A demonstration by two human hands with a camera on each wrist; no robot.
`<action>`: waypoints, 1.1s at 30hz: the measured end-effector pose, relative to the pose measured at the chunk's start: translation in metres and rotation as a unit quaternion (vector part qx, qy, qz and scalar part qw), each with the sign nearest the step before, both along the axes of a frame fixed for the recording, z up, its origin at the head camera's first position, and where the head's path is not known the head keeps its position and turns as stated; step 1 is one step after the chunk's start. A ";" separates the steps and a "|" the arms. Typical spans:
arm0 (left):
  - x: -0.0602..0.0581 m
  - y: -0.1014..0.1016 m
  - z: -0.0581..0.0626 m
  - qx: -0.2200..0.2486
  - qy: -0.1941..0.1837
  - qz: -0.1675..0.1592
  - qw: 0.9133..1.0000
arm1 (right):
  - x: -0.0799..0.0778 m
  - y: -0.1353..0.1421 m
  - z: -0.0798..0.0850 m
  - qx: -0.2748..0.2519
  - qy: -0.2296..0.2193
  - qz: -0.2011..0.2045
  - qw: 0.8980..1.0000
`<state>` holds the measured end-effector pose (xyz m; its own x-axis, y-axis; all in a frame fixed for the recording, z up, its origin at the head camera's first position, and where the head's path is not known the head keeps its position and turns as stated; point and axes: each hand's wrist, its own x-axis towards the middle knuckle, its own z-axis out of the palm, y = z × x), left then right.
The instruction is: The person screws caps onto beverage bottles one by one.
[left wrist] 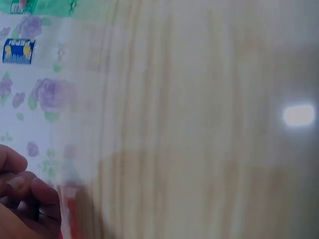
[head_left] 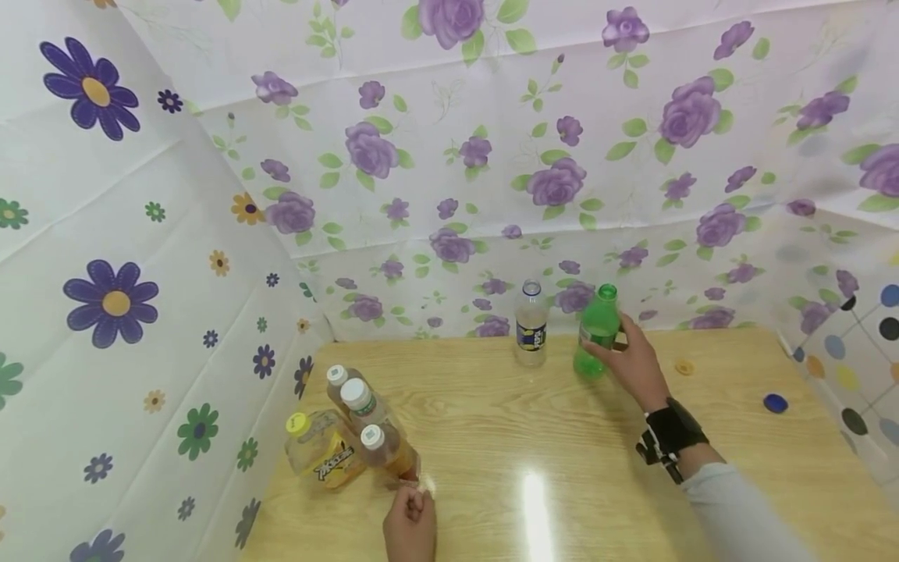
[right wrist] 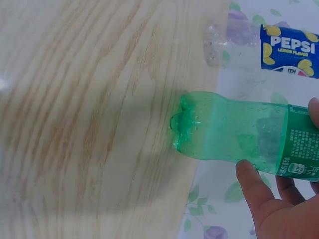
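Observation:
My right hand (head_left: 635, 363) grips an uncapped green plastic bottle (right wrist: 249, 132) around its label, thumb on one side and fingers on the other. The bottle stands near the back edge of the table, its neck upward in the head view. To its left is a clear, uncapped Pepsi bottle (head_left: 531, 332) with a blue lemon-flavor label. My left hand (head_left: 410, 521) rests low at the front, its fingers loosely curled with nothing held. Just beyond those fingers stands a white-capped bottle (head_left: 396, 457) of amber drink; a reddish edge shows beside them in the left wrist view.
Behind the amber bottle are two more white-capped bottles (head_left: 360, 396) and a yellow-capped bottle (head_left: 309, 445). A loose yellow cap (head_left: 684, 366) and a blue cap (head_left: 776, 403) lie at the right of the wooden table (head_left: 477, 437). Flowered sheets (head_left: 449, 156) wall the back and sides.

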<state>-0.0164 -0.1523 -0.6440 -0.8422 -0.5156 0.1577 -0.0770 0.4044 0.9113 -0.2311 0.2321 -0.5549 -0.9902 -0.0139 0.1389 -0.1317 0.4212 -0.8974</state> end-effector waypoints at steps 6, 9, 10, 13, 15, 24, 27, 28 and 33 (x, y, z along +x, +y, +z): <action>-0.003 0.007 0.006 0.005 0.005 -0.078 0.997 | 0.014 -0.011 0.000 0.005 -0.015 -0.001 1.000; -0.004 0.010 0.007 0.013 0.005 -0.118 0.993 | 0.024 -0.018 0.000 0.002 -0.023 0.006 1.000; -0.004 0.011 0.007 0.016 0.005 -0.133 0.991 | 0.027 -0.020 0.000 0.000 -0.026 0.007 1.000; -0.005 0.014 0.002 0.022 -0.006 -0.170 0.985 | 0.038 -0.027 0.000 -0.002 -0.030 0.010 0.999; -0.005 0.016 -0.001 0.030 -0.015 -0.190 0.981 | 0.046 -0.030 -0.001 -0.003 -0.032 0.012 0.999; -0.011 0.019 0.001 0.019 -0.074 -0.230 0.970 | 0.074 -0.045 -0.006 -0.014 -0.035 0.015 0.999; -0.013 0.018 0.005 0.001 -0.090 -0.243 0.966 | 0.082 -0.052 -0.007 -0.025 -0.039 0.020 0.999; -0.014 0.018 0.007 -0.005 -0.094 -0.246 0.965 | 0.085 -0.054 -0.007 -0.030 -0.041 0.022 0.998; -0.018 0.018 0.012 -0.024 -0.109 -0.268 0.957 | 0.098 -0.065 -0.008 -0.039 -0.047 0.025 0.998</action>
<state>-0.0348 -0.1342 -0.6316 -0.9992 0.0029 -0.0400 -0.0337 0.4799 0.8767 -0.1332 0.1671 -0.5630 -0.9973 -0.0557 0.0475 -0.0638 0.3449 -0.9365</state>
